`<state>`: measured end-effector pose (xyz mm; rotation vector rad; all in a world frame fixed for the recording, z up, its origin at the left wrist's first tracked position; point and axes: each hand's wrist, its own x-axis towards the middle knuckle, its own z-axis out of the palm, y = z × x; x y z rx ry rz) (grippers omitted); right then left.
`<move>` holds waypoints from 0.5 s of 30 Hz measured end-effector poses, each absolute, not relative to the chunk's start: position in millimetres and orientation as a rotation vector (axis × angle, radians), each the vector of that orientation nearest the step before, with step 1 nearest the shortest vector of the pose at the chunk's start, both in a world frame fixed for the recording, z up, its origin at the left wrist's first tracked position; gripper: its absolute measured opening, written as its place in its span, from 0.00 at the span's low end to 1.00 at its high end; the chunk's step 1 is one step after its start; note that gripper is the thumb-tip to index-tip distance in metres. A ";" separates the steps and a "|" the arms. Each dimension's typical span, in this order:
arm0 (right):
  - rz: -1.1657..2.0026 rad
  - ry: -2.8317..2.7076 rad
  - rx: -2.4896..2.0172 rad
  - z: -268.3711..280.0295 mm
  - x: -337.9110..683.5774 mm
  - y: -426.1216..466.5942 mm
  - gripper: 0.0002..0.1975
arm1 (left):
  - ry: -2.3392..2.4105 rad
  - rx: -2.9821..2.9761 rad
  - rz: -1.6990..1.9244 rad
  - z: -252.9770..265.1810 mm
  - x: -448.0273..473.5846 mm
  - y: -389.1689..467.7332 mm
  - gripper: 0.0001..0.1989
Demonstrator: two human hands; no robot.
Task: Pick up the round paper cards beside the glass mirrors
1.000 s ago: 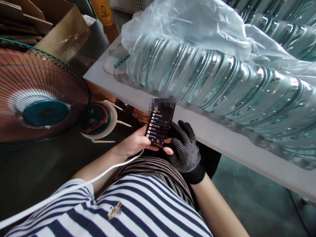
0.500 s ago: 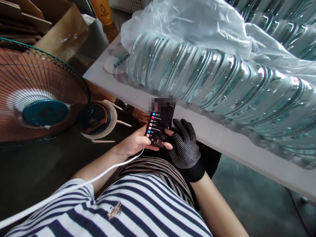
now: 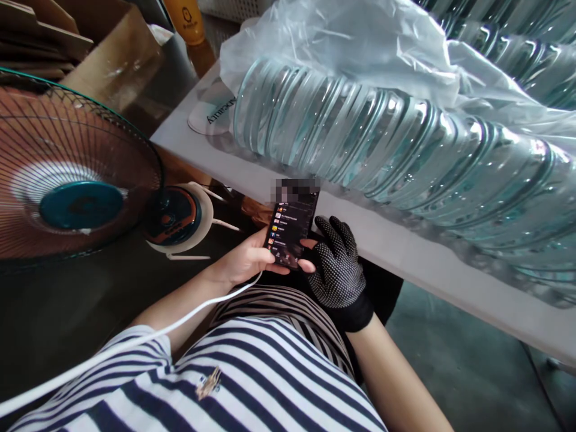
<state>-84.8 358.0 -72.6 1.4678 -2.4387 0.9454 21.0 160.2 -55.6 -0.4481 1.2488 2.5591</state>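
My bare left hand (image 3: 246, 259) is closed around the lower left side of a smartphone (image 3: 291, 231), its thumb on the edge. A dark list with small coloured icons fills the screen, and its top is pixelated. A white cable (image 3: 180, 316) runs from near the phone's lower end across my left arm. My right hand (image 3: 339, 264) wears a black glove with pale dots; the thumb and index fingertips are bare. That index fingertip lies at the right side of the screen, the thumb close below it. The other fingers are apart and slightly bent, with nothing in them.
Beyond the phone, a long row of nested clear plastic pieces (image 3: 387, 144) lies on a pale table (image 3: 441, 264), partly under a plastic bag (image 3: 342, 42). A caged fan (image 3: 81, 204) stands at the left. Cardboard boxes (image 3: 108, 72) and a yellow cup (image 3: 185, 21) are behind.
The list on the phone's screen has scrolled, and different icons and rows show now. Both hands and the phone have stayed almost in place.
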 end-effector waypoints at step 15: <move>1.021 -2.426 1.466 -68.7 -83.8 359.2 0.13 | 1.240 -0.482 2.558 -55.6 20.4 159.0 0.30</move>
